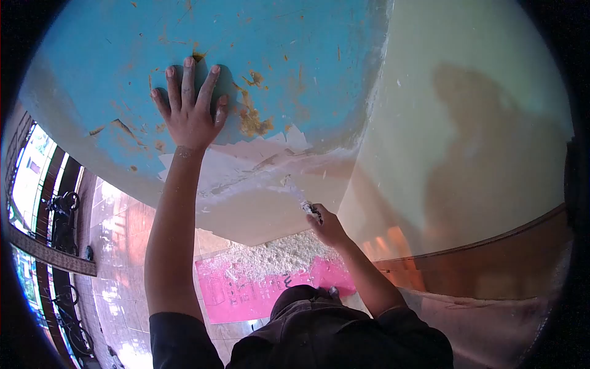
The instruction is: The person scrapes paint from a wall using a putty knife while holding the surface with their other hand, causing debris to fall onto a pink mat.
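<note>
My left hand (193, 114) lies flat on the blue-painted wall (295, 55), fingers spread. In my right hand (329, 227) is a scraper (311, 211) with a dark handle smeared in white. Its thin blade points up and left, overlapping the pale stripped area (246, 203) at the lower part of the wall. A ragged, peeling edge runs between the blue paint and this pale surface. Brown bare patches (253, 120) and scratches mark the blue paint to the right of my left hand.
Below the wall, white flakes and crumbs (270, 255) are heaped over a pink printed sheet (227, 301) on the tiled floor (123, 246). A pale green wall (491, 154) meets the blue one at a corner on the right. At far left stands a motorbike (61, 221) beyond a railing.
</note>
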Motion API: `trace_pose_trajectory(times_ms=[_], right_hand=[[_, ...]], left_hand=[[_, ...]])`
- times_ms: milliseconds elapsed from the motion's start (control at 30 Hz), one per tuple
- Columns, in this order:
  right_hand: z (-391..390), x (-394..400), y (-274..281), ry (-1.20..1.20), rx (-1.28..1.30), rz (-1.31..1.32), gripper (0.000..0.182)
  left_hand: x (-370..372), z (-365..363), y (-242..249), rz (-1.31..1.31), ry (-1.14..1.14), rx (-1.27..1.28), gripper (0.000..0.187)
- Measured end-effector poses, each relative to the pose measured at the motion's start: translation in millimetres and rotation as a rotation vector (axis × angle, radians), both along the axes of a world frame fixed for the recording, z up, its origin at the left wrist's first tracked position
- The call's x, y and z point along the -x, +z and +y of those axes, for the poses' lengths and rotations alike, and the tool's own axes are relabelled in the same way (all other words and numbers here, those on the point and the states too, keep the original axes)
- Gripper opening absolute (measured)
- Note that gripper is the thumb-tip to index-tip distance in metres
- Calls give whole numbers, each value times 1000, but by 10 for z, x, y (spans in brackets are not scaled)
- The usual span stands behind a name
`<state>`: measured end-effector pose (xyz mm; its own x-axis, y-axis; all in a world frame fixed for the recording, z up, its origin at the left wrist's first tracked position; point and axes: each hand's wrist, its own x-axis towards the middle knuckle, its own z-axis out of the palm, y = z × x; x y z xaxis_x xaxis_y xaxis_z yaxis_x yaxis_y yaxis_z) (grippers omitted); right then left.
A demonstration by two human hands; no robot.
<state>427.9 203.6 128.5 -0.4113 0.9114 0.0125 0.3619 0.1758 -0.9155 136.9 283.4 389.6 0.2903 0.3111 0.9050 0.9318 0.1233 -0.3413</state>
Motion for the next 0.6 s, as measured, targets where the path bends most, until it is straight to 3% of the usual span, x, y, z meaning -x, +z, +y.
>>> trace_pose_trajectory(times_ms=[33, 167, 233, 600], right_hand=[[24, 10, -1, -29, 122, 50, 50], [129, 27, -282, -46, 189, 284, 43], [125, 24, -237, -29, 578, 627, 38], [89, 118, 36, 75, 445, 580, 36]], left_hand=[[1, -5, 2, -3, 6, 12, 49], [12, 19, -5, 1, -7, -6, 49], [4, 1, 0, -7, -8, 7, 48], [30, 46, -4, -8, -43, -48, 53]])
